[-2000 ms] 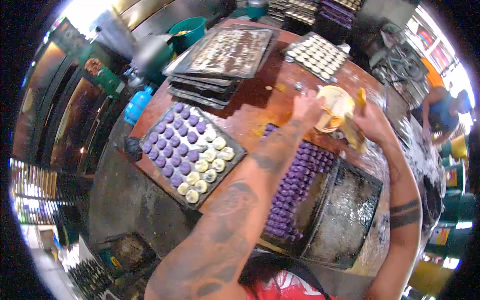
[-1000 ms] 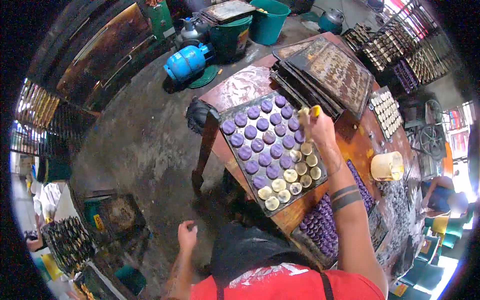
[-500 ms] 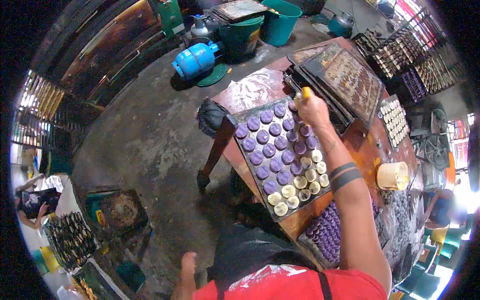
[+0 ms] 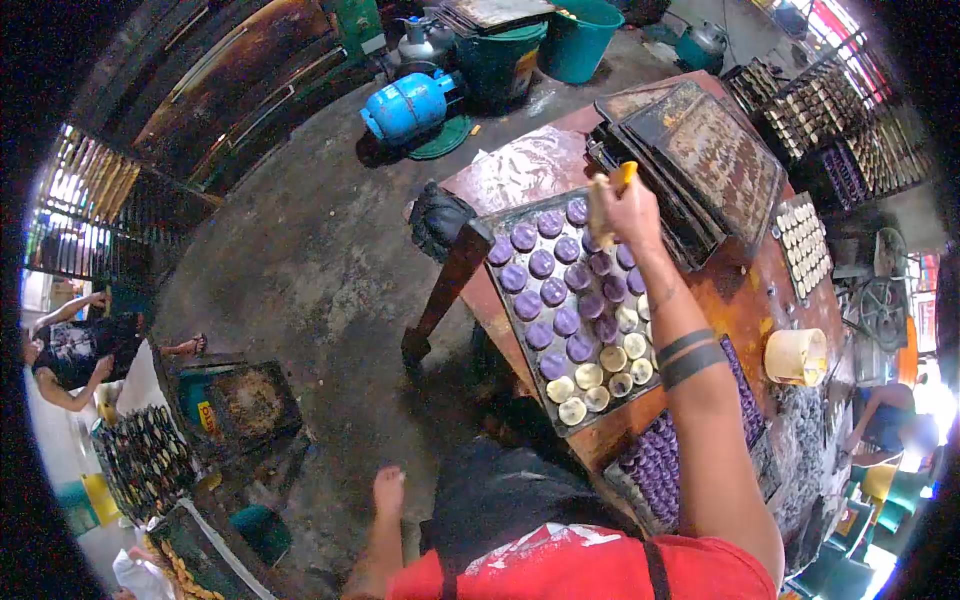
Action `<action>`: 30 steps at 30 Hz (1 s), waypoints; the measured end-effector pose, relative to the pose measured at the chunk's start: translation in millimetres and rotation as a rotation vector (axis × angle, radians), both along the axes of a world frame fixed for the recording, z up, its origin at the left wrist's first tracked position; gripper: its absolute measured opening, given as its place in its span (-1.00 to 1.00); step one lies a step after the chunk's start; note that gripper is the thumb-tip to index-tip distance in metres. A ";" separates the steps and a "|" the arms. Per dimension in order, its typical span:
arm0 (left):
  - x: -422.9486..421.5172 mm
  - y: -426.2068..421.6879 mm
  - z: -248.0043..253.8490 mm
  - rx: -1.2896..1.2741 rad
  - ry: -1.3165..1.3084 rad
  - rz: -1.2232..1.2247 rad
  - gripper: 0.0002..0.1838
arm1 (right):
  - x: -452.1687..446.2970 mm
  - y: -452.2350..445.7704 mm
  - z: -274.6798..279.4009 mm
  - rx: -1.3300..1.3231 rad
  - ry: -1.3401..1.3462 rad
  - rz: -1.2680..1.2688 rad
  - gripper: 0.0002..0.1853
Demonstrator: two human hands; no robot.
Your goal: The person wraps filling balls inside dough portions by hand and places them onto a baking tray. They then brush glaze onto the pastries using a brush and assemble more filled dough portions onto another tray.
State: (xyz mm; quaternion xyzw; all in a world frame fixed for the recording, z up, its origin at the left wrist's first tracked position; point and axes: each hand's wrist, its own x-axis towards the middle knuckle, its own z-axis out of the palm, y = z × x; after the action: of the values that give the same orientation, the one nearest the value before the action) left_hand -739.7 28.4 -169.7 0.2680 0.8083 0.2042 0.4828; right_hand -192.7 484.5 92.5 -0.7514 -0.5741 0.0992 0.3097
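My right hand (image 4: pixel 631 212) is closed on a brush (image 4: pixel 600 208) with a yellow handle, over the upper right of a dark tray (image 4: pixel 629 407). On that tray stand rows of purple dough rounds (image 4: pixel 553 291) and several pale yellow ones (image 4: pixel 589 376) toward its lower right. The brush's bristles hang by the purple rounds. My left hand (image 4: pixel 389 492) is low beside my body, over the floor and away from the table; its fingers look curled, but what they hold, if anything, is too small to tell.
Stacked empty trays (image 4: pixel 700 150) lie behind the tray. A whitish tub (image 4: pixel 795 357) and a tray of packed purple pieces (image 4: pixel 655 470) are at the right. A blue gas cylinder (image 4: pixel 405 108) lies on the floor. People sit at the left (image 4: pixel 80 350) and right (image 4: pixel 885 418).
The brush was taken from around the tub to the dough tray, and my right hand has moved along the purple rounds. My left hand has left the tub and dropped beside my body. The view has turned.
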 end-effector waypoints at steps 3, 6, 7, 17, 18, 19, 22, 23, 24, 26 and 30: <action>84.6 153.2 124.1 0.212 -0.103 -0.202 -0.61 | -68.6 -19.2 -12.7 0.011 0.353 0.202 -0.64; 123.6 239.9 135.2 0.476 -0.186 -0.250 -0.53 | -86.5 -27.2 -26.1 -0.213 0.460 0.279 -0.71; 141.7 264.8 157.8 0.552 -0.123 -0.303 -0.48 | -81.4 -35.1 -21.1 -0.196 0.372 0.332 -0.71; 223.8 366.1 214.0 0.966 0.349 -0.627 -0.18 | -68.6 -141.4 -5.1 -0.103 0.458 0.287 -0.82; 225.9 372.0 209.0 1.050 0.377 -0.649 -0.22 | -58.7 -148.5 -19.4 -0.199 0.404 0.291 -0.82; 226.3 378.7 198.1 1.061 0.406 -0.647 -0.24 | -48.3 -155.9 -24.0 -0.293 0.351 0.294 -0.81; 226.5 390.8 186.2 1.087 0.509 -0.644 -0.34 | 15.0 -162.0 -10.4 -0.158 0.498 0.020 -0.80; 226.0 390.2 185.7 1.090 0.508 -0.640 -0.34 | 30.2 -165.1 -9.2 -0.039 0.475 -0.031 -0.75; 224.8 388.9 186.3 1.093 0.506 -0.641 -0.34 | 27.5 -168.8 -3.6 -0.015 0.312 -0.066 -0.78; 224.0 387.4 188.0 1.068 0.528 -0.639 -0.36 | 16.3 -172.5 4.6 0.037 -0.021 -0.130 -0.82; 225.3 385.1 186.1 1.068 0.504 -0.598 -0.37 | -70.1 -224.0 -20.1 -0.008 -0.081 0.430 -0.87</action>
State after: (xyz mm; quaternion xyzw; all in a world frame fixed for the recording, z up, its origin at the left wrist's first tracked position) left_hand -514.4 413.4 16.4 0.7232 0.5748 0.3650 0.1154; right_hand -262.7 260.6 72.4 -0.6164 -0.7327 0.1349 0.2550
